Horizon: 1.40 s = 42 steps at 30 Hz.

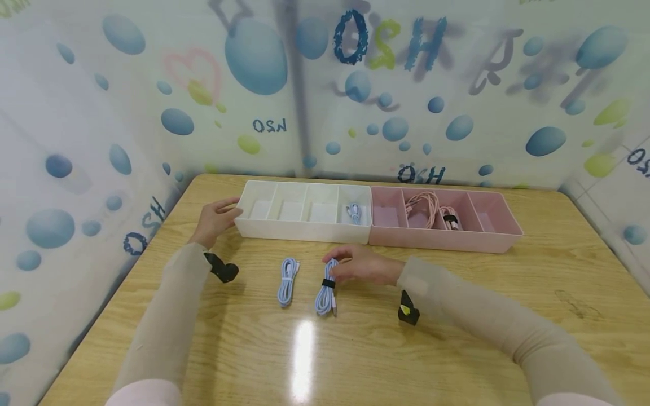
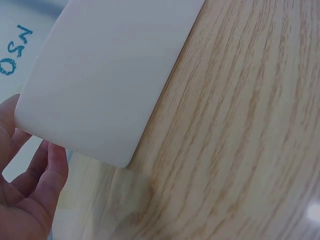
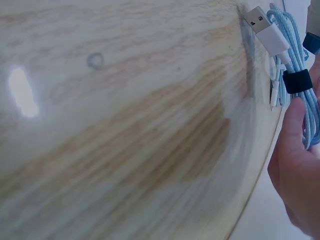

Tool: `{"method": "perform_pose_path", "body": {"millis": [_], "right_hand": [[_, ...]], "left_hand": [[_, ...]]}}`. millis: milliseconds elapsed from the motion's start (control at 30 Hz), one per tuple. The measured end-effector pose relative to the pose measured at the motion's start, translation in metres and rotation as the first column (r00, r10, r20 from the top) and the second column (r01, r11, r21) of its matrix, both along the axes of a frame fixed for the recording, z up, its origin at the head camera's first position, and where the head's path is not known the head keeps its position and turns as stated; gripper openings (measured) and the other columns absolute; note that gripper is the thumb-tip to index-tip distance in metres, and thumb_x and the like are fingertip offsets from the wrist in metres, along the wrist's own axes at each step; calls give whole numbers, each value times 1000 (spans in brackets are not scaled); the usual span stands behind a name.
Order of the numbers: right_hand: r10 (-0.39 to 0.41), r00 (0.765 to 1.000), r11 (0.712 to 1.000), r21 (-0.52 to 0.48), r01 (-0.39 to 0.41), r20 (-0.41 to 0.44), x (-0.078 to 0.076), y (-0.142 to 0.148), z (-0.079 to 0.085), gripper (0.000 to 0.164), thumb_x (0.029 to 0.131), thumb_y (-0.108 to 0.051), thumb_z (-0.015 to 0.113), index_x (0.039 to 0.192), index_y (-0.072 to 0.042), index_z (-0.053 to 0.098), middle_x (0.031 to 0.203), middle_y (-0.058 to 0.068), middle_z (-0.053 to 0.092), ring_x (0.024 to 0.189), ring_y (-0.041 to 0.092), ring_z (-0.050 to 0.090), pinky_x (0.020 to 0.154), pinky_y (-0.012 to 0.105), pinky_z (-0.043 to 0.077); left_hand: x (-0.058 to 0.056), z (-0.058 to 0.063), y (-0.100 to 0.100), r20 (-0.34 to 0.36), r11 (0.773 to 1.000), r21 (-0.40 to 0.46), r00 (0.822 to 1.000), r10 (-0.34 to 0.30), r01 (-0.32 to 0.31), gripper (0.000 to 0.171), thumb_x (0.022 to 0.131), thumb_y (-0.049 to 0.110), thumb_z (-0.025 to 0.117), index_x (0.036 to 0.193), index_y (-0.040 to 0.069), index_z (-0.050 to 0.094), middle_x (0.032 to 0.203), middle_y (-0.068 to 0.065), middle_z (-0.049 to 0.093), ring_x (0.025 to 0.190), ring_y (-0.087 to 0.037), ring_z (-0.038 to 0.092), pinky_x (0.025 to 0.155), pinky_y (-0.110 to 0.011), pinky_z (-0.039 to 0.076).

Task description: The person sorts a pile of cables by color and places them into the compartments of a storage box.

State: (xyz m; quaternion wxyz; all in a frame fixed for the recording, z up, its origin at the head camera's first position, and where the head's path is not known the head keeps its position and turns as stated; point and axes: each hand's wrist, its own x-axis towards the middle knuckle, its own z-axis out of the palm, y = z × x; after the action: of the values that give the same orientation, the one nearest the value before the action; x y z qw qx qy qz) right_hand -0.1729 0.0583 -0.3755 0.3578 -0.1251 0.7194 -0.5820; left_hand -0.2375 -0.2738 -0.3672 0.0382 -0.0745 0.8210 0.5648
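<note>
My right hand point(image 1: 363, 265) pinches the upper end of a coiled light-blue charging cable point(image 1: 323, 301), bound by a black strap point(image 3: 297, 81). In the right wrist view the thumb lies along the coil below the strap, and a white USB plug point(image 3: 272, 39) sticks out at its end. A second coiled blue cable point(image 1: 286, 285) lies to the left on the table. At the far left, my left hand point(image 1: 213, 221) rests its fingertips against the end of the white divided organizer box point(image 1: 304, 231); in the left wrist view its fingers are loosely bent beside the box corner.
One blue cable point(image 1: 354, 212) sits in the white box's rightmost compartment. Against that box's right end stands a pink divided box point(image 1: 442, 239), holding a loose pink cable point(image 1: 431, 208) and a strapped pink cable point(image 1: 450, 219). Behind the wooden table point(image 1: 254, 349) hangs a patterned backdrop.
</note>
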Motion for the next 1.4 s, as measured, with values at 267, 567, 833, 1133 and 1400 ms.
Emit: {"method": "perform_pose_path", "body": {"millis": [267,567,833,1133,1400], "right_hand": [[-2,1000,1000,-28,2,0,-1,0,4,35,82,1,58,116,7,50,106,12,51,79,16,57,79,34,49],[17,998,1000,-15,-18,-54,0,0,12,34,83,1,56,115,9,50,104,12,53,78,15,57,78,35,50],[28,996,1000,12,-27,-90,-2,0,18,34,82,0,58,115,8,50,100,10,55,79,14,57,77,33,50],[94,986,995,46,-88,-136,-4,0,30,34,83,-4,59,115,5,52,100,9,56,83,16,54,77,29,49],[124,981,992,48,-118,-150,-5,3,37,36,83,-6,59,117,3,51,101,9,56,85,17,56,78,28,48]], "left_hand": [[1,1,1,-9,1000,5,1000,-6,6,49,89,16,52,133,2,38,131,-22,38,116,-31,39,92,-40,40],[1,-1,0,1,1000,6,1000,-2,2,49,89,17,53,133,2,38,132,-21,37,117,-31,39,92,-38,41],[1,-1,-1,-7,1000,12,1000,-11,12,49,89,17,53,133,2,37,132,-21,37,117,-31,40,92,-38,41],[0,-1,-2,-3,1000,13,1000,-5,5,50,89,17,53,133,2,38,132,-21,37,117,-30,40,92,-38,41],[-1,-2,-2,-15,1000,15,1000,-10,11,49,88,15,53,133,2,38,131,-21,38,116,-31,40,90,-35,43]]}}
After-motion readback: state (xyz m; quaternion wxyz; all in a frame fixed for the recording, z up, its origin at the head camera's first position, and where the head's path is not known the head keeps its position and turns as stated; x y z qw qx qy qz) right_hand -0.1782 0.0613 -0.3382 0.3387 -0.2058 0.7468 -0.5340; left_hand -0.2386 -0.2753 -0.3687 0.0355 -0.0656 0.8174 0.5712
